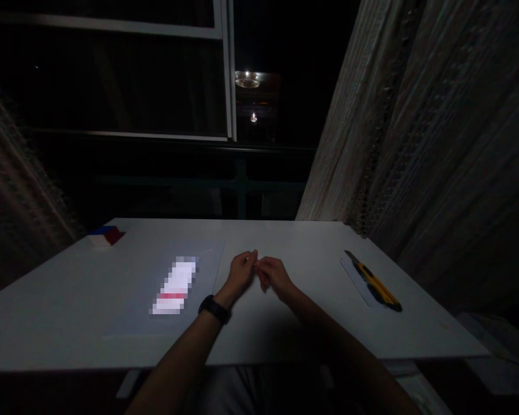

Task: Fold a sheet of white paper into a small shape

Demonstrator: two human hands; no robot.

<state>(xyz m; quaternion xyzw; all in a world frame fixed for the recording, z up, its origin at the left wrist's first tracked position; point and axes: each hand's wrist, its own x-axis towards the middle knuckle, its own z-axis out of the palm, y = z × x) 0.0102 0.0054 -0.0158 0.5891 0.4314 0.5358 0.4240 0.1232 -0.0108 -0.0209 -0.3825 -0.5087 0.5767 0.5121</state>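
Observation:
Both my hands meet over the middle of the white table (pixel 294 236), fingertips touching or nearly so. My left hand (pixel 241 271), with a black band (pixel 215 309) on the wrist, is closed with the thumb up. My right hand (pixel 275 275) is closed in a pinch against it. Whatever lies between the fingers, if anything, is too small and dark to make out. Left of my hands, a bright, blurred-out rectangle (pixel 177 282) with a red stripe lies over a pale sheet (pixel 130 323).
A yellow and black utility knife (pixel 374 282) lies on the right beside a thin white strip (pixel 354 279). At the back left sits a blue, red and white cube (pixel 106 235). Curtains (pixel 341 127) hang on both sides of a dark window (pixel 112 80). The room is dim.

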